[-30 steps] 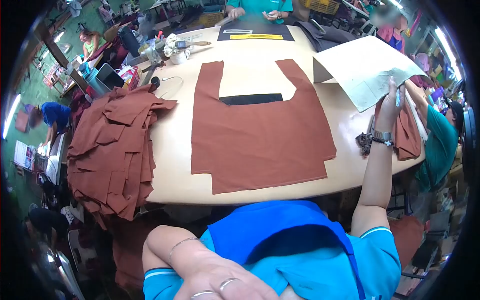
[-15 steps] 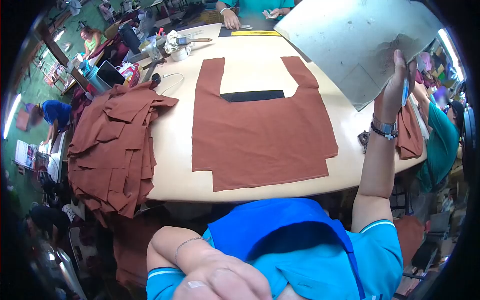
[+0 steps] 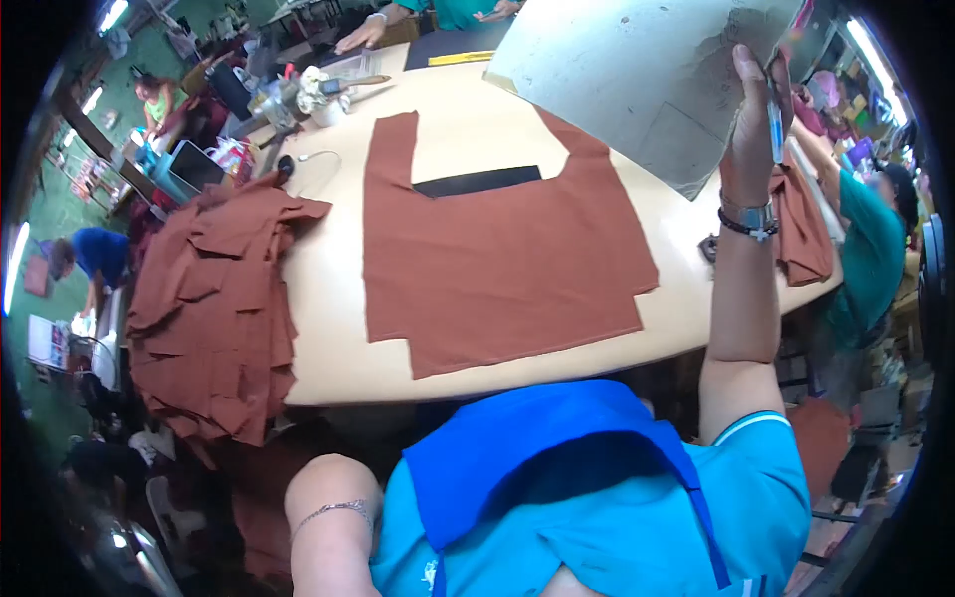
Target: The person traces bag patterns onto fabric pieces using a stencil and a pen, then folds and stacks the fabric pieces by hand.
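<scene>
My right hand, raised at the upper right, grips a stiff pale sheet by its edge, thumb on the near face. A slim blue-and-white pen is tucked in the same hand. Below the sheet, a reddish-brown cut fabric piece with two upright straps lies flat on the table. The sheet covers the top of its right strap from view. A dark strip shows at the fabric's neckline. Of my left arm only the forearm with a bracelet shows at the bottom; the hand is out of frame.
Brown fabric pieces are heaped over the table's left edge. Behind them stand a white cup and a brush. Across the table, another person's hand is near a yellow ruler. A person in green is at the right.
My left hand has dropped out of the bottom of the view. The right hand and the sheet appear farther left and higher, while the whole view has shifted slightly.
</scene>
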Tool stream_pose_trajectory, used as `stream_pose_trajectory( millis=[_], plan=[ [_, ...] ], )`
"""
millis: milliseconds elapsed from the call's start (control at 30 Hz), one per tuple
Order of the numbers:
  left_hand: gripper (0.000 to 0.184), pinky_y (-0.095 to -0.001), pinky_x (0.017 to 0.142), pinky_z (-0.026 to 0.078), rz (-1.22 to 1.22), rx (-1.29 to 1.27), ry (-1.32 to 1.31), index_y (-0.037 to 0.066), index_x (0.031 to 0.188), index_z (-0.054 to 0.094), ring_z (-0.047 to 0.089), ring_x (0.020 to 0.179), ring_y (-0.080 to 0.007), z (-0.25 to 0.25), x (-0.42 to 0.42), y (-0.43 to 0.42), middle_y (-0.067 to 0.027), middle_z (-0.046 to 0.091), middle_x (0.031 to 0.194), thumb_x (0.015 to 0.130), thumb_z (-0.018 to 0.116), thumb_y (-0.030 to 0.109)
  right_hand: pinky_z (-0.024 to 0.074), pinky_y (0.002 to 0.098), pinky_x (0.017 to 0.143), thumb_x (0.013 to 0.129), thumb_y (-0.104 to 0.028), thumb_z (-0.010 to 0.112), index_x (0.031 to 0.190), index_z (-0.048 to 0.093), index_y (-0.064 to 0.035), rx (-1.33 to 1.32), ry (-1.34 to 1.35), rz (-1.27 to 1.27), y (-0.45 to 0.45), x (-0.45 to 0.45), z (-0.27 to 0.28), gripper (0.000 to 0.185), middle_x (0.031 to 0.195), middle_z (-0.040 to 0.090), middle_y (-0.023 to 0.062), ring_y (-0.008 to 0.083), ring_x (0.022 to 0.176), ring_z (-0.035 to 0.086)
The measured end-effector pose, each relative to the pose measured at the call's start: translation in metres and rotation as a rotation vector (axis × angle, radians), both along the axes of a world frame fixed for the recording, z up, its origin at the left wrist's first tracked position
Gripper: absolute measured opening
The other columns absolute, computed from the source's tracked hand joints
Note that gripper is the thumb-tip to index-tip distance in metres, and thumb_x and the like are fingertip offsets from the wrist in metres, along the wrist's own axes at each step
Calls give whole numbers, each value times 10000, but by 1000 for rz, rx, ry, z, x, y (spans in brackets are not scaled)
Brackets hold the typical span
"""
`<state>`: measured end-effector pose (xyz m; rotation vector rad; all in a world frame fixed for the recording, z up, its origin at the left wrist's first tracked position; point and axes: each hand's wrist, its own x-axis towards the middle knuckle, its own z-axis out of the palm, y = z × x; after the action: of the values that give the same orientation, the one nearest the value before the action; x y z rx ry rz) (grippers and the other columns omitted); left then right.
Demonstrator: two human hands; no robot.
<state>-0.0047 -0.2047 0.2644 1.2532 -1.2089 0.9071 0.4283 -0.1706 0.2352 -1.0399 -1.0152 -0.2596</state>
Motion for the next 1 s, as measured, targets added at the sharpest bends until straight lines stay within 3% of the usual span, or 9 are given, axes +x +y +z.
stream_pose_trajectory(
  millis=[133, 200, 267, 400, 467, 600, 767, 900, 1000],
  plan=[
    [454, -528, 1168, 205, -390, 399, 170, -5, 1320, 556, 371, 1391, -261, -4, 9, 32, -173, 464, 1434, 916, 576, 202, 444, 303, 943, 883, -196, 668, 1289, 553, -24, 122, 250, 29, 14, 1, 1, 456, 1169, 628, 44, 146, 1060, 579],
    [723, -590, 1169, 113, -623, 511, 498, 14, 1487, 293, 288, 1419, -412, -26, 13, 58, -141, 397, 1497, 982, 430, 514, 510, 276, 842, 903, -184, 649, 1295, 543, -40, 89, 367, 343, 16, 6, 3, 431, 1131, 647, 44, 137, 988, 631],
    [506, -482, 725, 476, -512, 290, 614, -5, 1058, 604, 612, 856, -397, -59, 50, 82, -146, 627, 994, 895, 593, 474, 537, 259, 781, 912, -173, 636, 1279, 554, -47, 113, 432, 493, 20, -5, 6, 397, 1111, 657, 44, 132, 944, 654],
    [970, -514, 1089, 342, -305, -1066, 1148, 15, 1444, 358, 450, 1291, -340, -182, 82, 133, -200, 439, 1423, 864, 323, 791, 554, 250, 761, 940, -250, 587, 1266, 551, -33, -15, 548, 748, 10, -21, 3, 393, 1102, 661, 67, 123, 913, 662],
    [990, -521, 1120, 300, -258, -1084, 1085, 69, 1494, 281, 369, 1363, -340, -217, 99, 151, -183, 342, 1507, 842, 352, 809, 532, 234, 790, 930, -270, 588, 1280, 530, -32, -111, 613, 836, 0, -18, -10, 427, 1108, 645, 74, 109, 937, 643],
    [872, -486, 1137, 290, -358, -1082, 839, 77, 1504, 227, 371, 1365, -318, -218, 99, 169, -164, 365, 1490, 905, 477, 660, 527, 212, 785, 909, -263, 601, 1317, 491, -16, -336, 491, 587, -23, 4, -65, 490, 1149, 619, 108, 112, 959, 633],
    [507, -344, 961, 475, 846, -1051, 1101, 43, 1370, 379, 574, 1141, -198, -256, 50, 200, -141, 591, 1249, 951, 620, 197, 528, 265, 846, 908, -190, 611, 1323, 489, 29, -587, 646, 552, -56, 42, -133, 485, 1172, 620, 110, 140, 981, 628],
    [410, -251, 767, 512, 1158, -769, 1373, 2, 1241, 475, 634, 870, -117, -262, 23, 192, -95, 676, 979, 885, 672, 55, 454, 264, 937, 877, -100, 674, 1339, 496, 38, -910, 560, 360, -66, 37, -193, 515, 1171, 631, 107, 116, 1058, 578],
    [350, -229, 652, 496, 1325, -620, 1453, -23, 1151, 543, 605, 738, -85, -274, 18, 191, -44, 656, 854, 855, 711, 61, 479, 244, 808, 847, -102, 720, 1344, 511, 19, -840, 241, 236, -60, 41, -229, 553, 1080, 638, 59, 93, 912, 581]
  ],
)
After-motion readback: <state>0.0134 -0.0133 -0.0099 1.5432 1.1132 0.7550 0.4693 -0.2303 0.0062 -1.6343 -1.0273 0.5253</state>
